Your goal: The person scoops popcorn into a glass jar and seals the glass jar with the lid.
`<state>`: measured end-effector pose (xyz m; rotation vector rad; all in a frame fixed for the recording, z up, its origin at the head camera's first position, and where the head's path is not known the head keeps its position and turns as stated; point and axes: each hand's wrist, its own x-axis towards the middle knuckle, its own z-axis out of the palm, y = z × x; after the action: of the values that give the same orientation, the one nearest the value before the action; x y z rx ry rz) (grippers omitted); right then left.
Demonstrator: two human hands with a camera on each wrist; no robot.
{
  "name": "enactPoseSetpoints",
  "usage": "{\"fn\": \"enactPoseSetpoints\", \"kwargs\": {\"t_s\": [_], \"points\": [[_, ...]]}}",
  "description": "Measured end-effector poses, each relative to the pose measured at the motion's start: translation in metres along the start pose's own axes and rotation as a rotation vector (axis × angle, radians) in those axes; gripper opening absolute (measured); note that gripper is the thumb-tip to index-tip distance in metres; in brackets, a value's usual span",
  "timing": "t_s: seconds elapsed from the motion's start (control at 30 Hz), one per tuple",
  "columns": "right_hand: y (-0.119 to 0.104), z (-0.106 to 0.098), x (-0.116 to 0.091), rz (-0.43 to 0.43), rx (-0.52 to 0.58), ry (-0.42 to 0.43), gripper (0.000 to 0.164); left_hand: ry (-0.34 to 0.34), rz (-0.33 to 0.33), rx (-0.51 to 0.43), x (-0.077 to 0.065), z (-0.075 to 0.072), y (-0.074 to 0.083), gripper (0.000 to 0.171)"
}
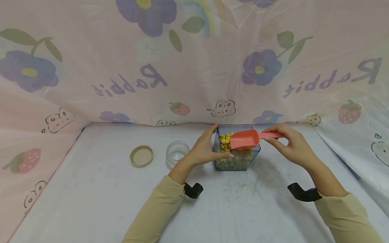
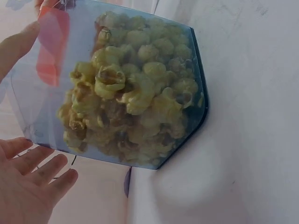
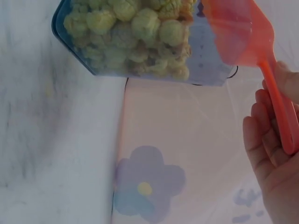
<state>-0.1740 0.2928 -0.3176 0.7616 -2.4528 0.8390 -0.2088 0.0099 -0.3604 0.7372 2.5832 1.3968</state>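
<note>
A clear bluish plastic container [image 1: 237,127] stands on the table, partly filled with yellow popcorn [image 1: 225,141]. My left hand [image 1: 199,150] holds it at its left side, thumb along the front rim and fingers reaching to the far left corner. In the left wrist view the thumb and the spread fingers lie on opposite sides of the container. My right hand [image 1: 290,145] pinches the handle of a coral-red scoop [image 1: 244,139]. The scoop's bowl is over the container's mouth, inside its upper part, above the popcorn. Whether any popcorn is in the scoop cannot be told.
Left of my left hand stands a round clear glass jar [image 1: 176,152], partly hidden by the wrist. Farther left lies a round beige lid [image 1: 141,156]. A printed pink curtain [image 1: 194,74] hangs behind the white table [image 1: 91,195].
</note>
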Motion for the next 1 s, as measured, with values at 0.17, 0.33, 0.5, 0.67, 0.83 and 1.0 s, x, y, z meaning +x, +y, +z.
{"fn": "enactPoseSetpoints", "kwargs": {"t_s": [0.17,0.33,0.5,0.67,0.83,1.0], "points": [[0.001,-0.004,0.004,-0.025,-0.011,0.0,0.03,0.003,0.022,-0.084,0.0,0.002,-0.003,0.11],[0.0,-0.01,0.008,-0.051,-0.038,-0.017,0.029,0.005,0.047,-0.151,0.0,0.005,-0.006,0.108],[-0.001,-0.016,0.014,-0.072,-0.056,-0.026,0.03,0.012,0.06,-0.175,0.001,0.007,-0.007,0.108],[-0.001,-0.019,0.018,-0.076,-0.069,-0.028,0.026,0.012,0.059,-0.191,0.0,0.007,-0.007,0.107],[-0.002,-0.024,0.023,-0.07,-0.127,-0.042,0.028,0.003,0.055,-0.225,0.0,0.006,-0.007,0.107],[-0.006,-0.028,0.029,-0.057,-0.196,-0.072,0.029,-0.003,0.048,-0.246,0.001,0.007,-0.007,0.107]]}}
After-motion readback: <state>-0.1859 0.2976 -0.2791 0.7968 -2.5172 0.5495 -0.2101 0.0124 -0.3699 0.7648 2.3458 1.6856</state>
